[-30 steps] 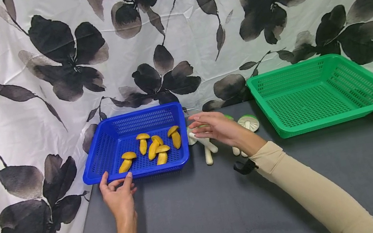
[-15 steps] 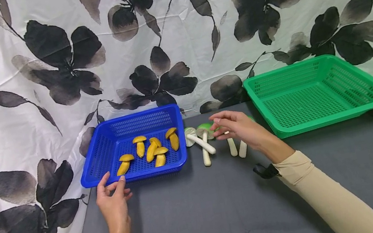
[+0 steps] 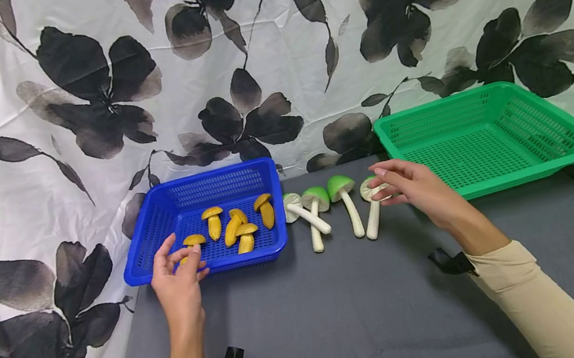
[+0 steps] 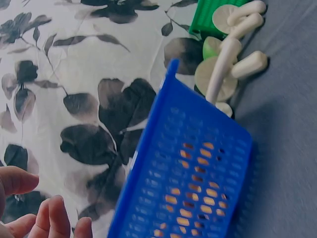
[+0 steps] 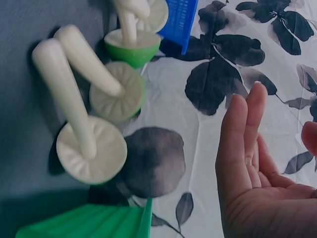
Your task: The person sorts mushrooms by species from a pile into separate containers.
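My left hand (image 3: 179,283) hovers over the front left rim of the blue basket (image 3: 153,190), fingers loosely bent and nothing between them. Inside that basket lie several yellow toy mushrooms (image 3: 266,212); one is partly hidden behind my fingers. In the left wrist view, my fingertips stand apart from the basket's wall. My right hand (image 3: 425,195) is held over the rightmost green-capped mushroom (image 3: 374,220), palm turned inward and holding nothing. The right wrist view shows a gap between its straight fingers and the mushrooms. More white-stemmed, green-capped mushrooms (image 3: 341,186) lie between the two baskets.
A green basket (image 3: 524,179) with a bare perforated floor stands at the back right. Grey cloth (image 3: 343,320) covers the table, and a floral white curtain (image 3: 300,45) hangs close behind. Two of the green-capped mushrooms cross stems beside the blue basket.
My right hand has moved right, from beside the blue basket to the green basket's near corner, uncovering the green-capped mushrooms. My left hand has lifted off the blue basket's rim.
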Demonstrator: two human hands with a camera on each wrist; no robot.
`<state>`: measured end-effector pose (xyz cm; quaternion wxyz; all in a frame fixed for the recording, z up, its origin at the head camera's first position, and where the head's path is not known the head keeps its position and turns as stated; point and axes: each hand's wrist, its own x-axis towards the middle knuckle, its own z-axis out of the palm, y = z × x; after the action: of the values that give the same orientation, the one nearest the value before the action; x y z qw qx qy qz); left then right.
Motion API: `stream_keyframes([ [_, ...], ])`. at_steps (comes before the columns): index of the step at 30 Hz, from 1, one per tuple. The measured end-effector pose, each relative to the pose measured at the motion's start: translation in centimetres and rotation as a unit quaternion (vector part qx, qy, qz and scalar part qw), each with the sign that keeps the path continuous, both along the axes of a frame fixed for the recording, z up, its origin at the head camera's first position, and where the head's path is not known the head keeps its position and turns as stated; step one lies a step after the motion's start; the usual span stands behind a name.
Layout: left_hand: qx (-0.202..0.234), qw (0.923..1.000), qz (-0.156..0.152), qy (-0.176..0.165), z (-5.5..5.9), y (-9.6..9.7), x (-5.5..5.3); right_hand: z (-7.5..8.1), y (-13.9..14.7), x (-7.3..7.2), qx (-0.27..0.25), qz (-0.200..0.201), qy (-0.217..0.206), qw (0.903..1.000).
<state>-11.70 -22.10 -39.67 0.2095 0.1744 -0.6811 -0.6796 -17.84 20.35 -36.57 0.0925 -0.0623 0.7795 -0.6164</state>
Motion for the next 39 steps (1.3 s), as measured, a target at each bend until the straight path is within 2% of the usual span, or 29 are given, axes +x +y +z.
stream_keyframes([
  [5, -0.011, 0.9993, -0.033, 0.016, 0.8, 1.2, -0.7, 0.0, 1.9, 1.1, 0.01, -0.04, 0.017, 0.999],
  [11, -0.03, 0.9959, -0.083, 0.021, 1.2, 2.5, -1.4, -0.4, 5.1, 2.4, 0.025, -0.084, 0.048, 0.995],
  [14, -0.027, 0.9933, -0.109, 0.029, 1.3, 3.1, -1.8, -0.5, 7.0, 3.0, 0.022, -0.118, 0.046, 0.9917],
  [17, -0.022, 0.9906, -0.13, 0.037, 1.5, 3.8, -2.2, -0.7, 9.0, 3.6, -0.003, -0.158, 0.027, 0.9871],
  [23, -0.003, 0.985, -0.163, 0.057, 1.6, 5.1, -2.6, -1.3, 12.3, 4.5, -0.035, -0.228, 0.016, 0.973],
  [28, -0.002, 0.9796, -0.19, 0.066, 1.6, 6.0, -3.0, -2.1, 14.8, 5.2, -0.064, -0.294, 0.005, 0.9535],
  [34, -0.003, 0.9746, -0.21, 0.077, 1.5, 6.9, -3.2, -3.2, 16.7, 5.6, -0.092, -0.378, -0.013, 0.9212],
  [39, 0.007, 0.9713, -0.222, 0.085, 1.4, 8.0, -3.6, -3.9, 17.4, 5.3, -0.105, -0.444, -0.032, 0.8894],
])
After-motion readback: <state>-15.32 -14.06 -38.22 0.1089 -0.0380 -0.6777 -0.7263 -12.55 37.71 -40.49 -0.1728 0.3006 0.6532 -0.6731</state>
